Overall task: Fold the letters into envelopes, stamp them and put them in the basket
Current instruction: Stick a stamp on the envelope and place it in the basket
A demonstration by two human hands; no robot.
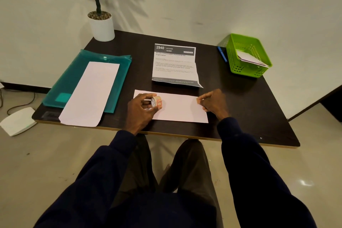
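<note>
Fingers of the left hand (pixel 142 106) are clamping a small orange-patterned stamp roll (pixel 157 102) over the white rectangular paper envelope (pixel 177 110) beneath them, while thumb and forefinger of the right hand (pixel 212 103) are pinching a tiny tan stamp (pixel 198 101) over its right end.

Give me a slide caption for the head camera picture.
Left hand holds a stamp roll over an envelope while the right hand pinches a stamp; basket sits far right.
</note>
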